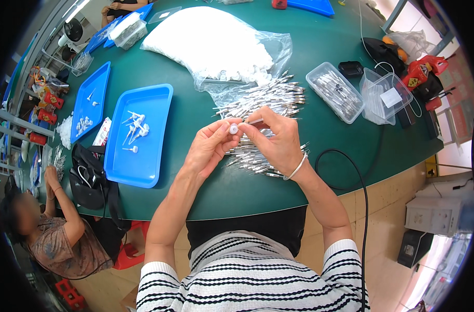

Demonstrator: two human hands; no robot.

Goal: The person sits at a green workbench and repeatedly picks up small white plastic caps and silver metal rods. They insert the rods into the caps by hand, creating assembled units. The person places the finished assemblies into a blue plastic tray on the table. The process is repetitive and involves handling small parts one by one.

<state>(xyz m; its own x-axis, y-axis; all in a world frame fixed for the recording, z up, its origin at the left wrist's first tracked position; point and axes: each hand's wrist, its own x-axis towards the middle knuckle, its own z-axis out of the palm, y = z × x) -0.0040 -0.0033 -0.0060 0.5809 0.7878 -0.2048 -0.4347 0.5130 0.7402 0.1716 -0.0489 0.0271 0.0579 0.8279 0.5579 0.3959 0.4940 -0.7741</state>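
Observation:
My left hand [208, 145] is closed in a pinch on a small white round plastic cap [234, 128], held above the table's near part. Close beside it, my right hand [277, 145] is closed on a thin silvery rod [255, 121], whose tip points toward the cap; the fingers hide whether the two touch. Beneath and beyond both hands spreads a heap of thin metal rods [278, 99] with white sections. A blue tray [152, 156] to the left holds several white caps with rods fixed in them [138, 127].
A big open plastic bag of white caps [211, 41] lies beyond the heap. At right stand a clear box of rods [336, 93], another clear container [385, 99] and a black cable [351, 161]. A black bag [88, 177] and a seated co-worker [65, 234] are at left.

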